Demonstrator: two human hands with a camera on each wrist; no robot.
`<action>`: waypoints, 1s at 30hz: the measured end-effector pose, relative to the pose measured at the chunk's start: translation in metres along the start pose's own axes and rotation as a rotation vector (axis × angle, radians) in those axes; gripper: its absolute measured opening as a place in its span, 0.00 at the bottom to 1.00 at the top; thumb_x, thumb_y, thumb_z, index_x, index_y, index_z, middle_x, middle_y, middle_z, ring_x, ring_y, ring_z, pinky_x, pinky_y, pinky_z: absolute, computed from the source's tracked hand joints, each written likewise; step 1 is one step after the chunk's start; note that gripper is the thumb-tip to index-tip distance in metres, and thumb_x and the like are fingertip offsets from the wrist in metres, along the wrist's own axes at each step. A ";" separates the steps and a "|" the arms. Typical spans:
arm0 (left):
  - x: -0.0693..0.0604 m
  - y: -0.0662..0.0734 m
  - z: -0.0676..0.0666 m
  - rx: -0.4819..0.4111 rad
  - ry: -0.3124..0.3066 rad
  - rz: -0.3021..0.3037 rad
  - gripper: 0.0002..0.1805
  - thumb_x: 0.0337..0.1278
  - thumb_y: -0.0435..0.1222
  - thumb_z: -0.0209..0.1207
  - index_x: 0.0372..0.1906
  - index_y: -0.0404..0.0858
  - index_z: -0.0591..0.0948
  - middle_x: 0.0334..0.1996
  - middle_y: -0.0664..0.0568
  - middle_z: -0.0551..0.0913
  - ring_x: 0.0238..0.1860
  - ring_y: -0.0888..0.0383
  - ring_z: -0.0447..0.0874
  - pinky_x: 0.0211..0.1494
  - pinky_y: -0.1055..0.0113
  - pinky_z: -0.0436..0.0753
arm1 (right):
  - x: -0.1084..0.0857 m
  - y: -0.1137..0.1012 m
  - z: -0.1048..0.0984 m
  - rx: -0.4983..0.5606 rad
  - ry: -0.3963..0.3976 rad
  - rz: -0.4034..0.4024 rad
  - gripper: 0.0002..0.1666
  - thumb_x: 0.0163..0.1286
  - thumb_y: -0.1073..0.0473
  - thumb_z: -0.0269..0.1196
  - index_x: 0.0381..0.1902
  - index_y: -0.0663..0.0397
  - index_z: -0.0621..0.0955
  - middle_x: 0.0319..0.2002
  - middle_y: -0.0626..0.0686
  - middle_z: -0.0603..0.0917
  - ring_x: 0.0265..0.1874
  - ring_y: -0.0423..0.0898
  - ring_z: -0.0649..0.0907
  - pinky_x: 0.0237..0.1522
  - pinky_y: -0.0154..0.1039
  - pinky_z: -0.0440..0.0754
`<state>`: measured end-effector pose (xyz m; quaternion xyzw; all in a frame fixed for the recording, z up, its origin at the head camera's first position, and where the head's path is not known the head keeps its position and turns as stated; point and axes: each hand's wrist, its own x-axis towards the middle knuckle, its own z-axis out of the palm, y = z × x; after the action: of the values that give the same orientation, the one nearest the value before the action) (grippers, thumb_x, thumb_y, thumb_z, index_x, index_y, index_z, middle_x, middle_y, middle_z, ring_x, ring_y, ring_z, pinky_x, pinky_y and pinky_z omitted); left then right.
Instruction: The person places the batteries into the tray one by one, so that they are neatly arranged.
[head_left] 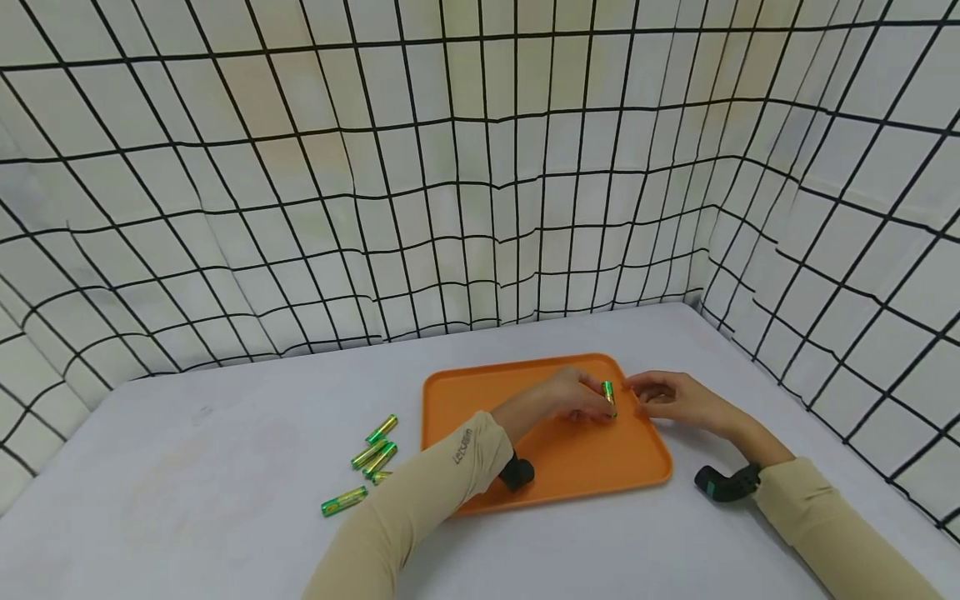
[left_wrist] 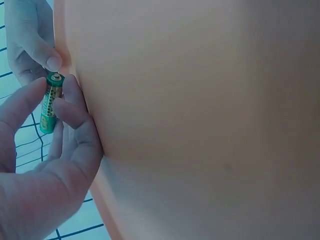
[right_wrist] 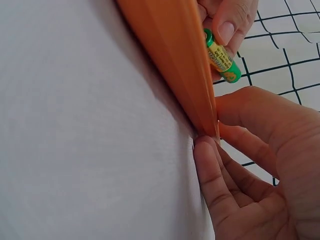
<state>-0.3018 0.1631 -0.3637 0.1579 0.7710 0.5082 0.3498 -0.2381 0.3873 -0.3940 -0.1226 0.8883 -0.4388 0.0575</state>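
Over the right part of the orange tray [head_left: 555, 467], the left hand [head_left: 573, 396] pinches a green and gold battery [head_left: 608, 395] between thumb and fingers. In the left wrist view the battery [left_wrist: 50, 104] stands between the fingertips of the left hand [left_wrist: 55, 165]. The right hand [head_left: 682, 400] is at the tray's right edge; in the right wrist view the right hand [right_wrist: 265, 165] grips the tray's rim [right_wrist: 200, 100] with thumb and fingers. The battery [right_wrist: 223, 62] is near that rim, beside the left hand [right_wrist: 232, 20].
Several green and gold batteries [head_left: 380, 460] lie on the white table [head_left: 225, 450] left of the tray, partly behind the left sleeve [head_left: 442, 492]. A black wire grid [head_left: 465, 183] with white sheeting runs along the back and right side. Dark wrist devices are on both wrists.
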 end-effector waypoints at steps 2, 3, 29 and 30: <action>0.002 0.001 0.001 0.002 0.004 -0.004 0.09 0.54 0.31 0.68 0.38 0.36 0.79 0.35 0.42 0.88 0.26 0.62 0.85 0.23 0.73 0.67 | 0.000 0.000 0.000 -0.004 0.000 -0.002 0.29 0.68 0.60 0.64 0.63 0.69 0.73 0.48 0.58 0.81 0.43 0.43 0.79 0.44 0.30 0.79; 0.002 0.001 0.001 0.003 0.005 -0.005 0.09 0.54 0.31 0.69 0.37 0.36 0.80 0.34 0.42 0.88 0.26 0.62 0.85 0.22 0.73 0.66 | 0.000 -0.001 0.000 -0.003 0.000 -0.004 0.29 0.68 0.60 0.64 0.62 0.69 0.73 0.48 0.58 0.81 0.43 0.43 0.79 0.44 0.30 0.79; 0.014 0.005 0.024 -0.121 0.096 0.006 0.06 0.53 0.26 0.68 0.32 0.32 0.80 0.34 0.37 0.87 0.32 0.51 0.90 0.30 0.69 0.85 | -0.003 0.005 -0.003 0.012 -0.078 -0.102 0.35 0.66 0.61 0.67 0.66 0.69 0.68 0.48 0.59 0.79 0.44 0.41 0.78 0.49 0.29 0.77; 0.014 0.005 0.024 -0.126 0.092 0.011 0.06 0.53 0.26 0.68 0.33 0.31 0.80 0.34 0.36 0.87 0.35 0.49 0.90 0.32 0.68 0.86 | -0.003 0.006 -0.004 0.021 -0.081 -0.102 0.35 0.66 0.62 0.66 0.66 0.69 0.68 0.48 0.59 0.79 0.45 0.41 0.78 0.49 0.29 0.77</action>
<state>-0.2957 0.1899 -0.3707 0.1164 0.7519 0.5643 0.3204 -0.2369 0.3941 -0.3964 -0.1847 0.8732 -0.4451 0.0720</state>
